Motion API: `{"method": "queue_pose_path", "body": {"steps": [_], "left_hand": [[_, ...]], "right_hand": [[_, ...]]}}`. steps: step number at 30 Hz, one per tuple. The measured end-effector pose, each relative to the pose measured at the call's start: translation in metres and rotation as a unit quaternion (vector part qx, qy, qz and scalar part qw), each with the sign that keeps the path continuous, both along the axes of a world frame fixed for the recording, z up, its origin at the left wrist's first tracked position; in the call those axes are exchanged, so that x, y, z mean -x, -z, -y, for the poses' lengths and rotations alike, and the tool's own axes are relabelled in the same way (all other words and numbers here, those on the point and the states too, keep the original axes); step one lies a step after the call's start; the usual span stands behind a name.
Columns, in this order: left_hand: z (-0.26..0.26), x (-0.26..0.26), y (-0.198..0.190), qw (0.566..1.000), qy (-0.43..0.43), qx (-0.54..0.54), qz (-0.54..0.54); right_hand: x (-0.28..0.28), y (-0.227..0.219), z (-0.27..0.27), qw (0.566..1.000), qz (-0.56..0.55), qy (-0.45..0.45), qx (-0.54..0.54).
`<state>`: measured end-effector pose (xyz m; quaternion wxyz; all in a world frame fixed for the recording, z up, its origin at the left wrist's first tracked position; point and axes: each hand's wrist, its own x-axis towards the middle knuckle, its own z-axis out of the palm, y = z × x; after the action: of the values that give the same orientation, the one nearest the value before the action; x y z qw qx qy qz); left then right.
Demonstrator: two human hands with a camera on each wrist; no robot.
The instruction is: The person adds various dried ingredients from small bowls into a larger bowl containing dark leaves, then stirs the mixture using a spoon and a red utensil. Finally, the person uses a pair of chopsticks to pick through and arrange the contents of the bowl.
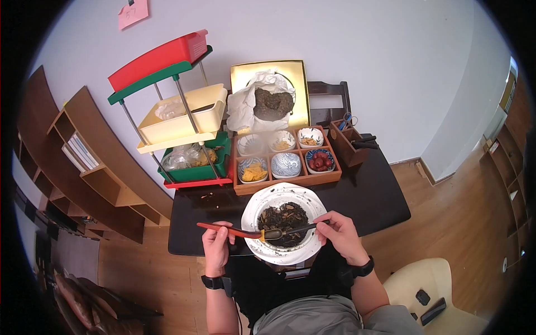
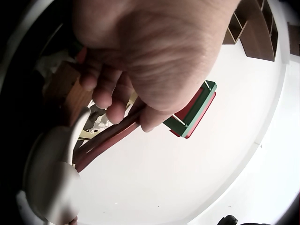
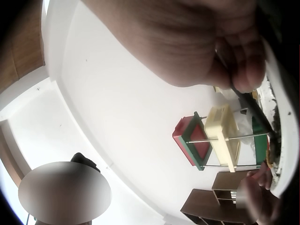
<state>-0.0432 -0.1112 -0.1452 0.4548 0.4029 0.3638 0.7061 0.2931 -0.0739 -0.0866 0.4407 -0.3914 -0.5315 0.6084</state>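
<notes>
A white bowl (image 1: 259, 199) with a wide rim sits at the table's front edge, holding dark dried leaf-like pieces (image 1: 283, 216). My left hand (image 1: 216, 248) pinches the red handle (image 1: 223, 227) of a tool with a yellow collar and a small scoop-like end (image 1: 273, 234) over the leaves. In the left wrist view, thumb and fingers close on that handle (image 2: 110, 139). A thin black stick-like tool (image 1: 301, 228) is pinched by my right hand (image 1: 340, 237) at the bowl's right rim, its tip close to the scoop-like end. The right wrist view shows the black tool (image 3: 253, 110) slanting toward the bowl.
Behind the bowl stands a wooden compartment tray (image 1: 290, 182) with several small bowls, one holding red fruit (image 1: 320, 162). A gold box (image 1: 238, 70) with a dark pressed cake (image 1: 273, 105) is at the back. A tiered rack (image 1: 181, 114) stands left, a wooden holder (image 1: 349, 146) right.
</notes>
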Motion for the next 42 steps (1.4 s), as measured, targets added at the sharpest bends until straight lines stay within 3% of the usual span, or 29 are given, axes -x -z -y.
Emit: {"method": "queue_pose_path", "body": {"steps": [42], "left_hand": [[-0.0004, 0.0042, 0.0076, 0.999, 0.024, -0.029, 0.009]], "right_hand": [[0.0028, -0.0010, 0.0019, 1.000, -0.020, 0.001, 0.012]]}}
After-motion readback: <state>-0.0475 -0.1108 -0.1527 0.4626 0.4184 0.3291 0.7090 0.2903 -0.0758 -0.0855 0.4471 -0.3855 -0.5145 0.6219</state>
